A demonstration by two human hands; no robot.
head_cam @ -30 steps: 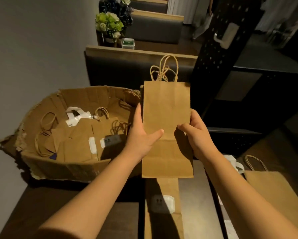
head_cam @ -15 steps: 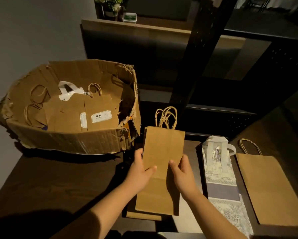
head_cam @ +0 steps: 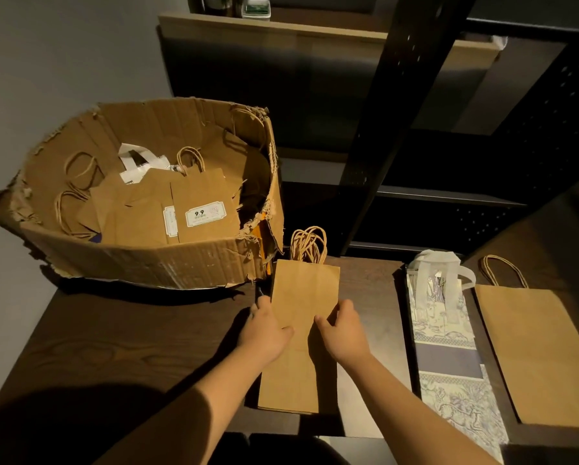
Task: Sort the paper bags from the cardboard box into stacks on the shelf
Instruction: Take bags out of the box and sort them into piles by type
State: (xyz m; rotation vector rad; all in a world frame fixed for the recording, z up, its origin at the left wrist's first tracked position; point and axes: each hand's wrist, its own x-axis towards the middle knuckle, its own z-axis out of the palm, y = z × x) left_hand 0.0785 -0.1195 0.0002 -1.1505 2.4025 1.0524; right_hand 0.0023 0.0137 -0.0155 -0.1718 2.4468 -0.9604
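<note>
A narrow brown paper bag with twisted handles lies flat on a small stack of like bags on the dark wooden shelf. My left hand holds its left edge, thumb on top. Gripping the right side, my right hand also has its thumb on the bag's face. To the left stands the torn cardboard box. Inside it lie several brown bags, one with a white label, and a white-handled bag.
A white and blue patterned bag lies right of the stack, and a wider brown bag lies beyond it. A black perforated upright and the shelf frame rise behind. A grey wall is at the left.
The bag came down from upright in front of me to lying flat on the stack on the shelf. Both hands stayed on it and my view tilted down.
</note>
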